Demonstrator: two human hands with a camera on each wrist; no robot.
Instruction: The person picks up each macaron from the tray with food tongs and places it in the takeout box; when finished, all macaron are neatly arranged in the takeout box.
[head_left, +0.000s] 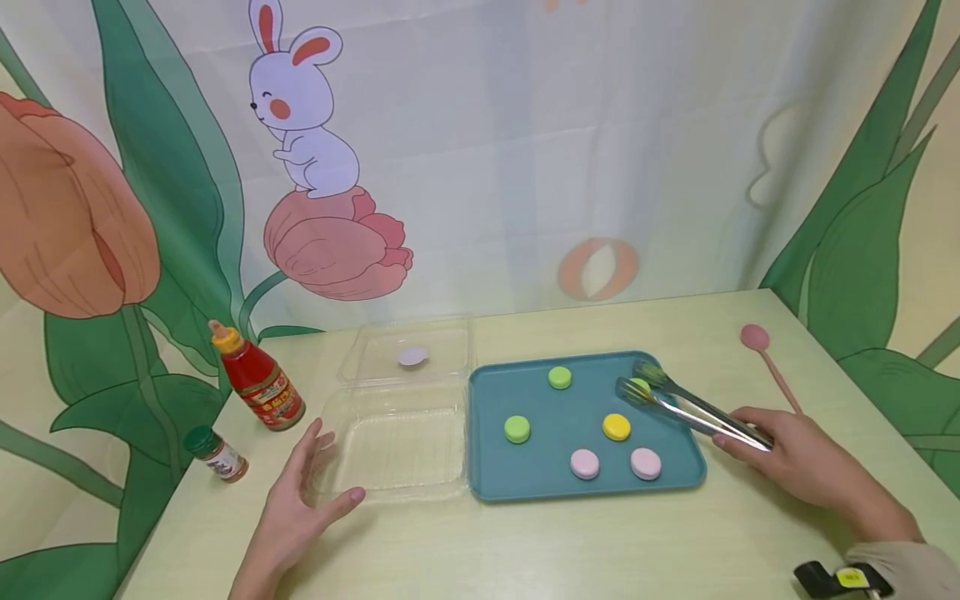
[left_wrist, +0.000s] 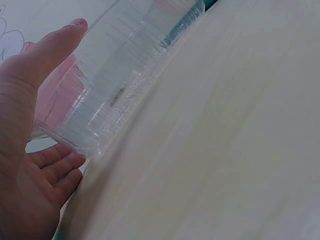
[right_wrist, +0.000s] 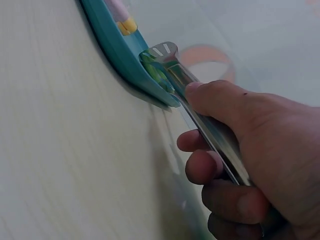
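My right hand (head_left: 806,458) grips metal tongs (head_left: 708,408), thumb on one arm and fingers curled under the other. The slotted tong tips stand around a green macaron (head_left: 640,387) at the far right of the blue tray (head_left: 555,487); whether they touch it I cannot tell. Other macarons lie apart on the tray: green (head_left: 559,377), another green (head_left: 517,429), yellow (head_left: 617,427) and two pink (head_left: 584,464). My left hand (head_left: 296,508) is spread beside the near left corner of a lidded clear plastic box (head_left: 397,492), thumb and fingers apart. The box's lid (head_left: 360,354) is folded back.
A red sauce bottle (head_left: 264,387) and a small green-capped spice jar (head_left: 217,457) stand on the left. A pink spoon (head_left: 756,338) lies right of the tray. Something small and pale (head_left: 412,357) shows at the clear lid. A printed curtain (head_left: 480,167) hangs behind the table.
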